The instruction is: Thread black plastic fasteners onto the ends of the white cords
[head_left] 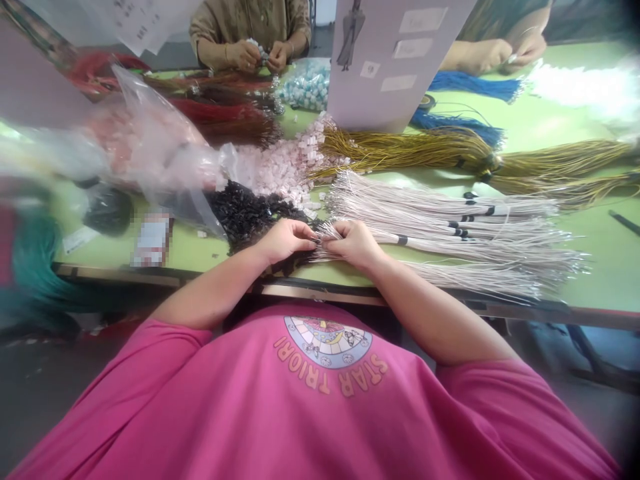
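Note:
My left hand point(289, 240) is closed in a pinch at the front of the table. A tiny dark piece shows at its fingertips, too small to make out clearly. Just to its right, my right hand point(354, 243) pinches the left ends of some white wires. The fingertips of both hands almost meet. Bundles of white wires point(435, 230), bound with black tape, stretch rightward from under and behind my right hand. A heap of small black plastic pieces point(250, 217) lies behind and left of my left hand.
Pale pink pieces point(280, 167) are heaped behind the black ones, beside a clear plastic bag point(170, 160). Yellow wires point(415, 150) lie farther back. An upright panel point(385, 73) stands beyond. Across the table, co-workers' hands point(257, 57) handle small parts. Green wires point(37, 247) hang at left.

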`<state>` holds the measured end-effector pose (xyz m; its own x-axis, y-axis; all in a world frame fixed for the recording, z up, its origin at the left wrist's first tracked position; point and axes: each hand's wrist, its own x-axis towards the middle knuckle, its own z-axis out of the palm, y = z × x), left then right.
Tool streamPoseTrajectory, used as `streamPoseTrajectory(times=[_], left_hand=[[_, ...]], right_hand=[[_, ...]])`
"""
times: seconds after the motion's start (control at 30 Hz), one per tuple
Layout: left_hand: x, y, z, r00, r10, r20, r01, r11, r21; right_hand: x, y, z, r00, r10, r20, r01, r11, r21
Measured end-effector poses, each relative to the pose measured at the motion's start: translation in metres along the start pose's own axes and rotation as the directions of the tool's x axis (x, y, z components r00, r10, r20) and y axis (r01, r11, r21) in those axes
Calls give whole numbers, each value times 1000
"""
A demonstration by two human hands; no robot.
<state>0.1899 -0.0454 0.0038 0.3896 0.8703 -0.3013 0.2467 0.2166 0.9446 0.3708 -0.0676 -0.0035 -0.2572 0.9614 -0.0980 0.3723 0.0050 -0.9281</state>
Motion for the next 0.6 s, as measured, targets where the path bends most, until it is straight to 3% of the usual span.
streamPoseTrajectory(times=[0.23,0.33,0.47,0.53,0.6], left_hand=[[1,-7,2,997,73,14,-74,985,156],[1,-6,-3,986,164,6,-159,947,279],[-17,6,-25,933,358,12,-295,749,593],[-35,11,-41,934,353,50,-281,646,710],[-55,11,-56,953,271,138,-275,572,772]], right_hand=[[2,2,2,1000,3,-3,-2,1000,14],[2,1,0,999,33,6,-33,994,109],[3,-1,-3,996,78,39,-87,949,304],[3,-1,-4,994,88,59,-103,926,362],[4,0,-4,992,100,71,-120,916,382]])
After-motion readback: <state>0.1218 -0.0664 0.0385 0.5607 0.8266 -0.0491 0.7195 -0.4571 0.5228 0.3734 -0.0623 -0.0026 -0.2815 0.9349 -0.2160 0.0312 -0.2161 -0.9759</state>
